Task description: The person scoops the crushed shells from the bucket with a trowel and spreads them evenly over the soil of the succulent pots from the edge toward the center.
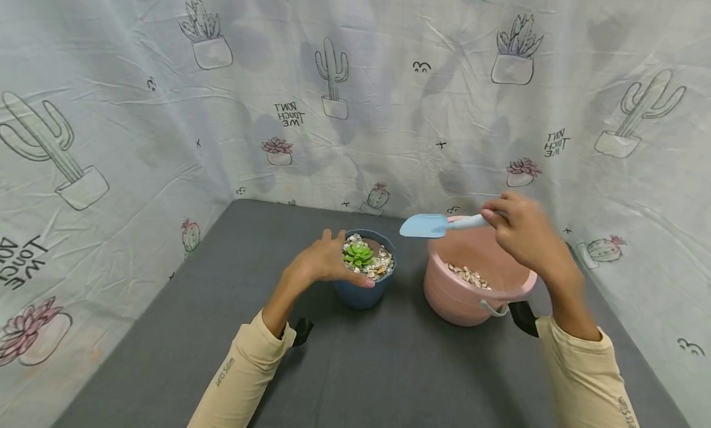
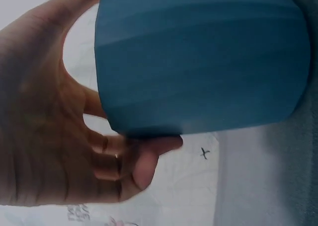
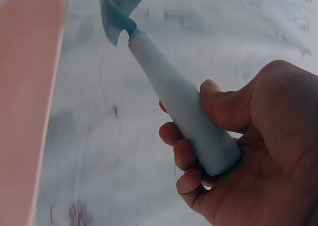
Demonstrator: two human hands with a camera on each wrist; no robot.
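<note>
My left hand (image 1: 319, 260) grips the blue plant pot (image 1: 360, 295) near its rim, thumb at the front and fingers round the far side. In the left wrist view the pot wall (image 2: 203, 62) fills the space between thumb and fingers. A green succulent (image 1: 358, 255) sits in the pot among small pale pebbles (image 1: 383, 270), with a brown patch behind it. My right hand (image 1: 519, 233) holds a light blue hand trowel (image 1: 424, 226) by its handle, over the pink bucket (image 1: 458, 307). Its blade points left towards the pot; no pebbles show on it.
More pebbles (image 1: 468, 276) lie in the bottom of the bucket, whose pale handle (image 1: 494, 309) hangs at the front. Pot and bucket stand side by side on a dark grey surface (image 1: 389, 378). A cactus-print cloth (image 1: 378, 107) encloses the back and sides.
</note>
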